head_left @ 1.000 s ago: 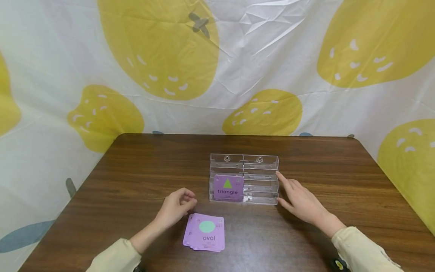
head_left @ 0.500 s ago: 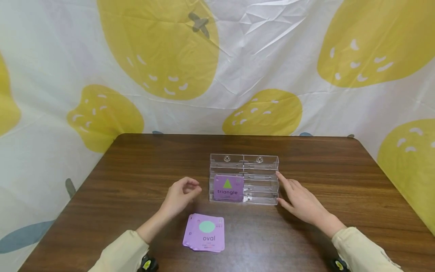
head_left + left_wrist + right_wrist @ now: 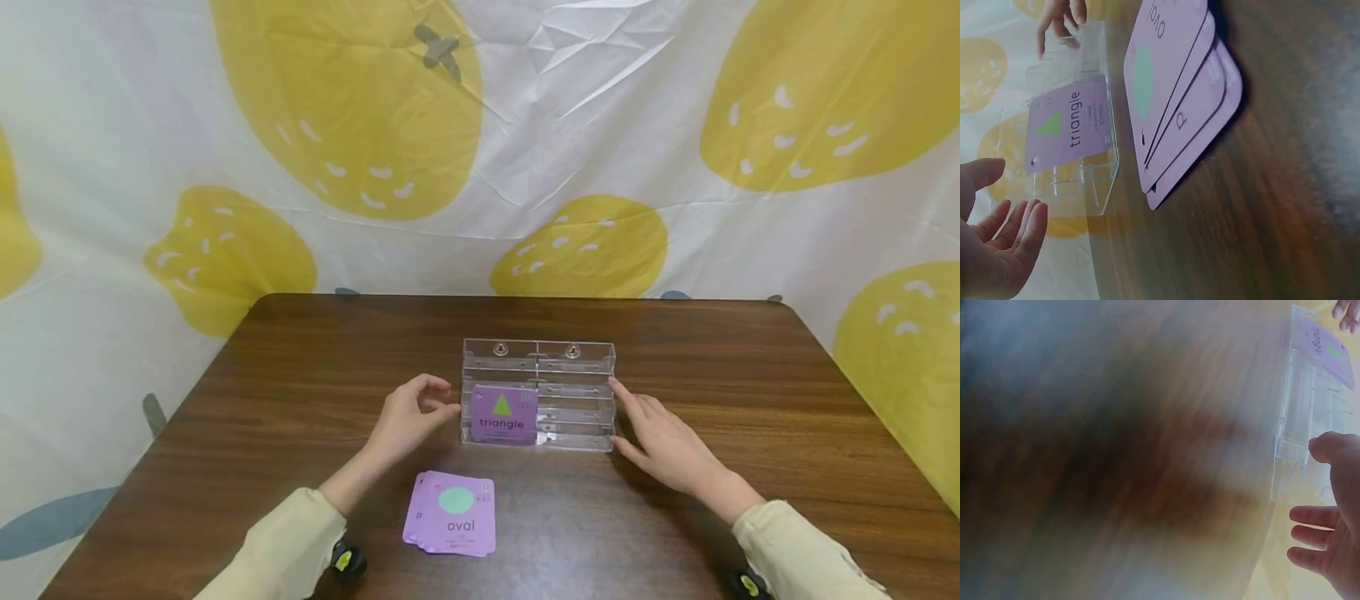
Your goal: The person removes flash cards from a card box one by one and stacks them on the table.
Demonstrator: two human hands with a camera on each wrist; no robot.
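Note:
A clear acrylic card rack (image 3: 576, 437) with stepped tiers in two columns stands on the table. In its lower left slot sits a purple triangle card (image 3: 503, 415). My left hand (image 3: 408, 421) is at the rack's left side, holding nothing; its thumb tip is right by the rack's edge, and whether it touches I cannot tell. In the left wrist view its fingers (image 3: 1030, 234) are spread from the thumb. My right hand (image 3: 666, 440) rests thumb and index finger against the rack's right side. In front lies a fanned stack of purple cards (image 3: 453, 512), an oval on top.
The brown wooden table (image 3: 337, 342) ends at a white curtain (image 3: 360, 258) with yellow fruit prints. Dark wrist devices (image 3: 348, 560) sit at both sleeves. Bare tabletop lies between the card stack and the rack.
My left hand has moved away from beside the card stack, forward and right to the rack's left edge, its fingers parting from the thumb. The right hand, rack and cards stay put.

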